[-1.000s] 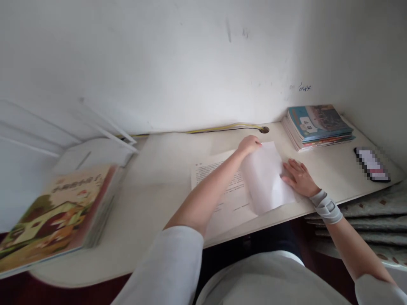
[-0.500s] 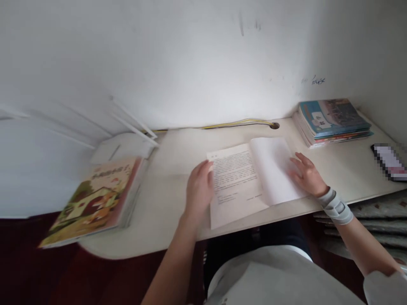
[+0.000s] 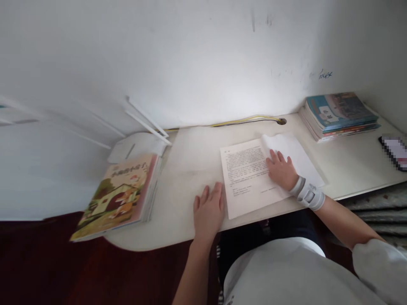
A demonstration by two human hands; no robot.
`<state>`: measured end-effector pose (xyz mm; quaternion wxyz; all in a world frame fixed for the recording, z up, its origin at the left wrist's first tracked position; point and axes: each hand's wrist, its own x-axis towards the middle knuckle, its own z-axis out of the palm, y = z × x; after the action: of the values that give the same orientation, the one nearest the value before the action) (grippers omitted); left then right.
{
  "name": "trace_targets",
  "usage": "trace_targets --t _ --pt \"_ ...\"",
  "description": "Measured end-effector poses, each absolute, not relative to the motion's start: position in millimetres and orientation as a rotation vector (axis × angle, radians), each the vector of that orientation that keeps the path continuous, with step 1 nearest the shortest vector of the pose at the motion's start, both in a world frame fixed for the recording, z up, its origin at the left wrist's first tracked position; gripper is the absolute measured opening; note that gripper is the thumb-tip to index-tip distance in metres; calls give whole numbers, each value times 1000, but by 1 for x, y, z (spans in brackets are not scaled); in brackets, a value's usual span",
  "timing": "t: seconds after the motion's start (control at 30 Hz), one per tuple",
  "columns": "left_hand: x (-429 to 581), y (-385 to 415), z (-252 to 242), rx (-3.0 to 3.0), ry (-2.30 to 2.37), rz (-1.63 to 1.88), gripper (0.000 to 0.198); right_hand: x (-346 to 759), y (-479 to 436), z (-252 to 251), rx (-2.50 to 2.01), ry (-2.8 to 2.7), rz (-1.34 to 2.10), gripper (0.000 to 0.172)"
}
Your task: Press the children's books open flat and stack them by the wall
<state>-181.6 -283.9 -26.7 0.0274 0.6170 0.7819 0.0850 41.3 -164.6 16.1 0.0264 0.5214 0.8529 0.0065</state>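
Note:
An open booklet of white paper (image 3: pixel 243 169) lies on the desk in front of me, its left page covered in small print and its right page blank. My right hand (image 3: pixel 282 171), with a grey band at the wrist, rests flat with fingers apart across the fold between the two pages. To the left of the booklet, my left hand (image 3: pixel 209 212) lies palm down on the desk (image 3: pixel 181 190), fingers stretched out close beside the page's edge. Neither hand grips anything.
A stack of picture books (image 3: pixel 121 199) sits at the desk's left end, by a white router-like device with antennas (image 3: pixel 136 148). Another book stack (image 3: pixel 341 112) stands at the back right, near a phone (image 3: pixel 394 150). A yellow cable (image 3: pixel 235 121) runs along the wall into a hole.
My right hand has moved left from the right page onto the fold, and that page lies flatter. My left hand has left the page edge and come down onto the desk. The view has shifted slightly.

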Motion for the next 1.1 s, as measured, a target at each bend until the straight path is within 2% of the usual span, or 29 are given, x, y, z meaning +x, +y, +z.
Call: trace_targets --t 0.4,0.57,0.7,0.87,1.0,1.1 --pt "-180 -286 -27 1944 2424 221 46 27 -150 -3 1790 2587 25 49" --pt "-185 -288 -27 1944 2389 375 42 34 -157 5 1786 2601 -32 48" --pt "-171 -283 -19 1909 2260 750 42 45 -169 12 1631 2702 -217 53" --pt "-157 -259 -12 1267 1874 1184 47 56 -171 6 1668 2724 -121 49" --pt "-177 -236 -5 686 1530 1353 32 50 -171 -4 1684 2712 -118 49" --pt "-189 -228 -1 557 1452 1313 23 45 -172 -8 1680 2706 -112 50"
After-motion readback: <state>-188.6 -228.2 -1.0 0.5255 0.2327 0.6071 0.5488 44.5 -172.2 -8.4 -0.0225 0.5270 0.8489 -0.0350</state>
